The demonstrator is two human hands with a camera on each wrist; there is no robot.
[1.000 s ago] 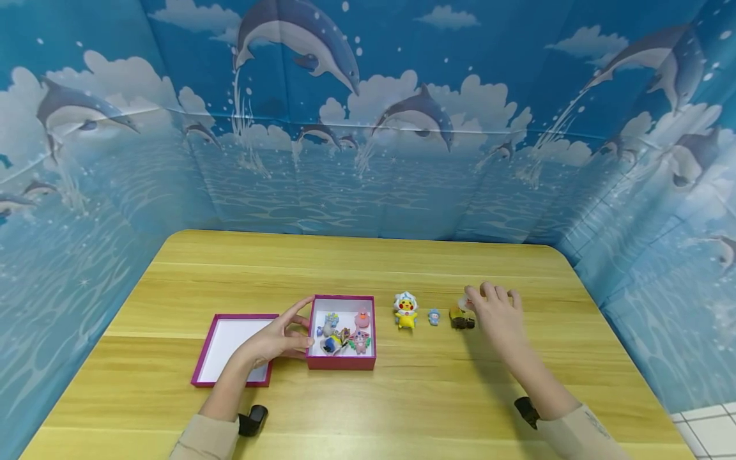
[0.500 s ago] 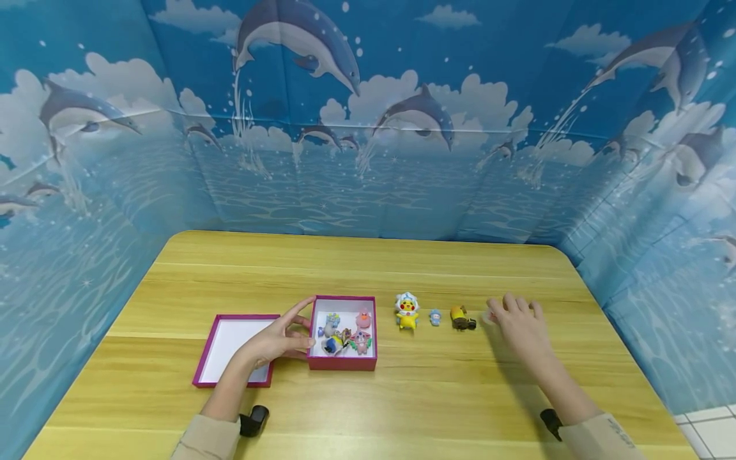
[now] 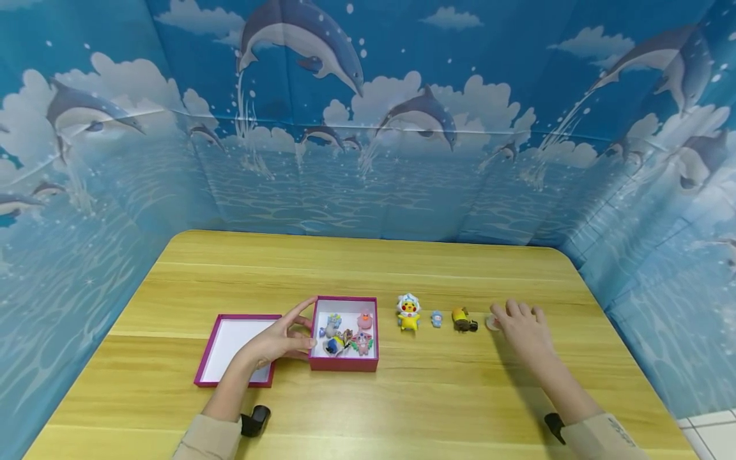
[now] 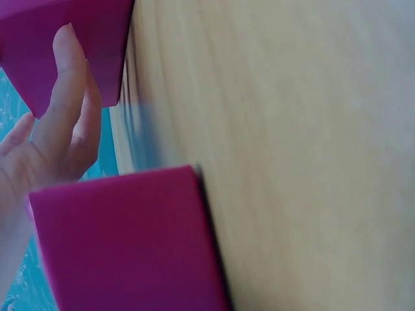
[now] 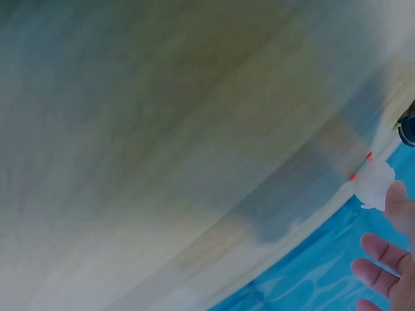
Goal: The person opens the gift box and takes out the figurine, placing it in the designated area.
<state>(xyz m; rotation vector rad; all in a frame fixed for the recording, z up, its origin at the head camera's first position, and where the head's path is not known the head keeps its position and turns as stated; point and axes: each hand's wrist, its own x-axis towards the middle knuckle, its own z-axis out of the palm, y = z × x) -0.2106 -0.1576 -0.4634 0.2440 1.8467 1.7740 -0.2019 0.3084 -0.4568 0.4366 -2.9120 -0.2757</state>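
My left hand (image 3: 276, 338) spans the left wall of a magenta box (image 3: 344, 364), fingers extended against it; the left wrist view shows a finger lying along the box's outer wall (image 4: 104, 39). Inside are several small toy figures, including a pink figure (image 3: 365, 319) and a pink-and-green one (image 3: 362, 344). On the right, my right hand (image 3: 526, 329) is beside a small white toy figure (image 3: 492, 322) on the table. The right wrist view shows the thumb right at the white figure (image 5: 375, 184), which has red feet, with the other fingers spread apart from it.
The upturned magenta lid (image 3: 236, 345) lies left of the box, partly behind the left hand. Between box and right hand stand a yellow figure with white hood (image 3: 409, 313), a tiny blue figure (image 3: 437, 319) and a yellow-and-brown figure (image 3: 462, 320) on its side.
My right hand has moved right, away from the yellow-and-brown figure, and lowered the white figure to the table at the row's end. The left hand has stayed at the box.
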